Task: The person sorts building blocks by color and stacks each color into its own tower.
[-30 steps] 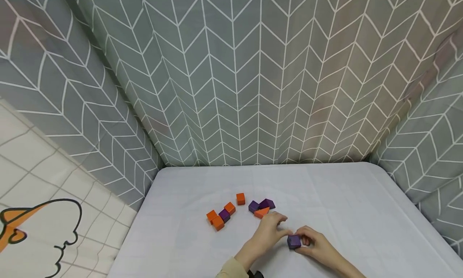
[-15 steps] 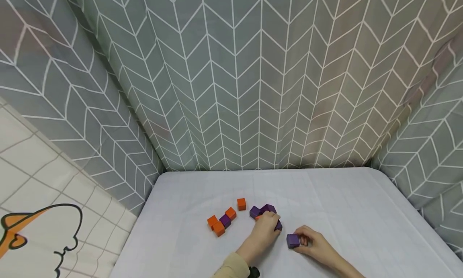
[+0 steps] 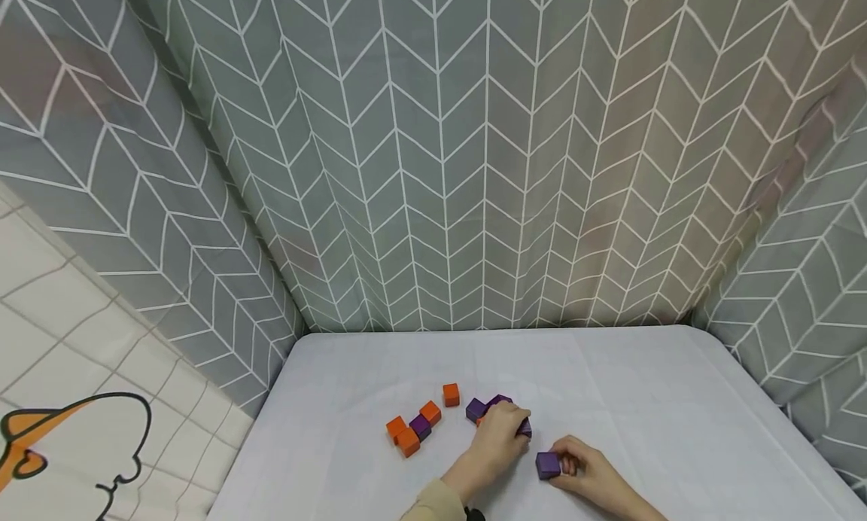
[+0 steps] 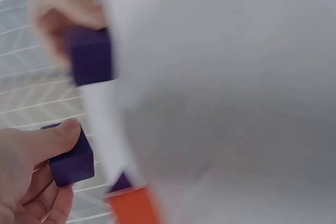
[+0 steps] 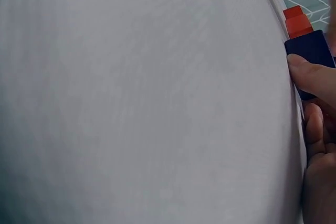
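Note:
My left hand (image 3: 496,440) pinches a purple cube (image 4: 73,162) between thumb and fingers, just in front of a small cluster of blocks. In the head view, most of that cube is behind the hand. To its right, my right hand (image 3: 591,474) grips another purple cube (image 3: 548,465) by its right side, low at the table. The two cubes are apart. Partly covered by my left hand are an orange block (image 4: 135,206) and a purple block (image 3: 500,400), with a purple cube (image 3: 476,409) beside them.
On the white table (image 3: 325,461), left of the hands, several orange cubes (image 3: 408,442) touch around a purple cube (image 3: 420,427). A single orange cube (image 3: 451,394) stands behind them. A grey patterned curtain (image 3: 474,205) hangs at the table's far edge.
My left hand has moved from beside the right hand's cube back toward the block cluster; a purple cube now shows in its fingers. The right hand keeps its cube almost in place.

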Motion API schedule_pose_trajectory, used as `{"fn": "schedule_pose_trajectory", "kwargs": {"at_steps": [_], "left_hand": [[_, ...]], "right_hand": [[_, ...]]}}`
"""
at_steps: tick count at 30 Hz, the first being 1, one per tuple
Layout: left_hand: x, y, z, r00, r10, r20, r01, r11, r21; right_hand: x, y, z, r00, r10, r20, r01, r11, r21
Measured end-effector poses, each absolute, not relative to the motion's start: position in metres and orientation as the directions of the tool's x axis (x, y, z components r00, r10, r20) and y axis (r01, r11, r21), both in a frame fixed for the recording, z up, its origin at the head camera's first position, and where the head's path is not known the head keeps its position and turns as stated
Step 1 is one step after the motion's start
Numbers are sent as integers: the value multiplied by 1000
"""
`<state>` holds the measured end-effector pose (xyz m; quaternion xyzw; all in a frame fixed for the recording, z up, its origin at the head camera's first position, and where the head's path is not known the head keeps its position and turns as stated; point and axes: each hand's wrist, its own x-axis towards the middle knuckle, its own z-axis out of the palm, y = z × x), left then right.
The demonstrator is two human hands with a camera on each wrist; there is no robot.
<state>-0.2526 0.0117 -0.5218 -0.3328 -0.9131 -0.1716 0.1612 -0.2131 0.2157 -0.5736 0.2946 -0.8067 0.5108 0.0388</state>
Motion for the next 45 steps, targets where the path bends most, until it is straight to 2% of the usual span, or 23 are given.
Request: {"fn": "schedule_pose_trajectory", "kwargs": {"at_steps": [8, 12, 16, 23, 29, 35, 41, 45], "left_hand": [[-256, 0, -463, -683, 419, 598, 678, 668, 306], [-246, -11, -447, -704, 391, 593, 665, 655, 358], [-233, -20, -443, -723, 382, 576, 658, 635, 405], [-217, -34, -442, -670, 357, 651, 700, 596, 394], [-210, -44, -422, -631, 362, 686, 733, 567, 375], [-204, -49, -402, -590, 365, 720, 769, 527, 363], [-190, -50, -412, -586, 329, 741, 769, 515, 379], [-184, -48, -435, -626, 314, 714, 744, 514, 427]], "right_hand": [[-214, 215, -573, -850, -436, 297, -456, 325, -828], [-213, 215, -572, -861, -442, 253, -424, 346, -837], [-210, 215, -571, -857, -444, 262, -433, 343, -834], [-209, 214, -567, -866, -440, 237, -409, 351, -842], [-209, 215, -568, -881, -432, 191, -366, 368, -855], [-210, 214, -571, -873, -426, 236, -401, 352, -846], [-209, 212, -572, -858, -424, 290, -449, 344, -825], [-209, 212, -570, -869, -412, 274, -436, 378, -817]]}}
